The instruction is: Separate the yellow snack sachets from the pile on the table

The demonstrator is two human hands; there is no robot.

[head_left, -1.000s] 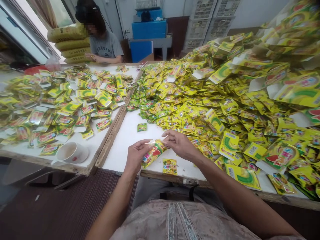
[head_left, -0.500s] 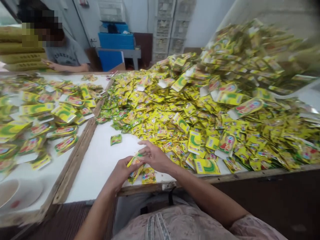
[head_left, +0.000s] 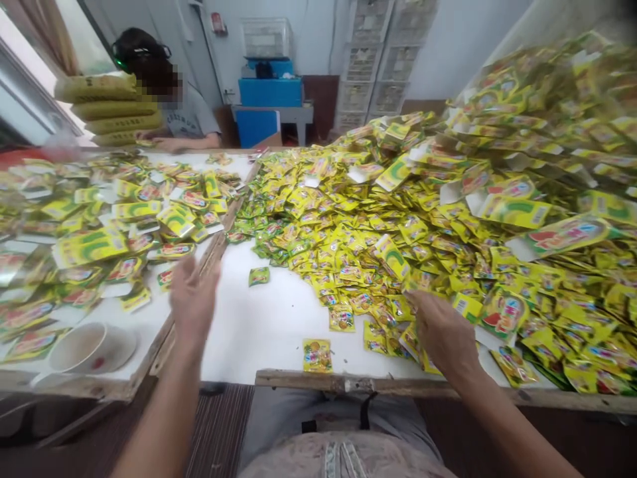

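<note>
Yellow carton (head_left: 392,257) at eleven o'clock from my right hand (head_left: 442,335)

I take twelve o'clock as straight away from the wearer. From my right fingertips the yellow carton lies just beyond, at eleven, resting on the near slope of the sachet heap (head_left: 323,232). Its long axis runs from eleven to five, so the five o'clock end points back at those fingertips; whether they touch it I cannot tell. These fingers are bunched and turned down, aimed towards eleven as well, nearly in line with the carton. I cannot see whether they pinch anything. A half-hidden carton (head_left: 414,344) shows at eight o'clock from that palm.

My left hand (head_left: 193,302) is well apart from the yellow carton, which sits out at two o'clock from it, so the right is clearly nearer. The left is blurred over the wooden strip (head_left: 231,218), fingers towards twelve, thumb standing wide of them; I make out nothing between.

Between my hands, on the white worktop (head_left: 249,332), a pineapple-printed sachet (head_left: 317,356) lies near the front edge, with a green sachet (head_left: 259,276) at eleven o'clock from it. At seven from my left hand stands a white mug (head_left: 109,352).
</note>
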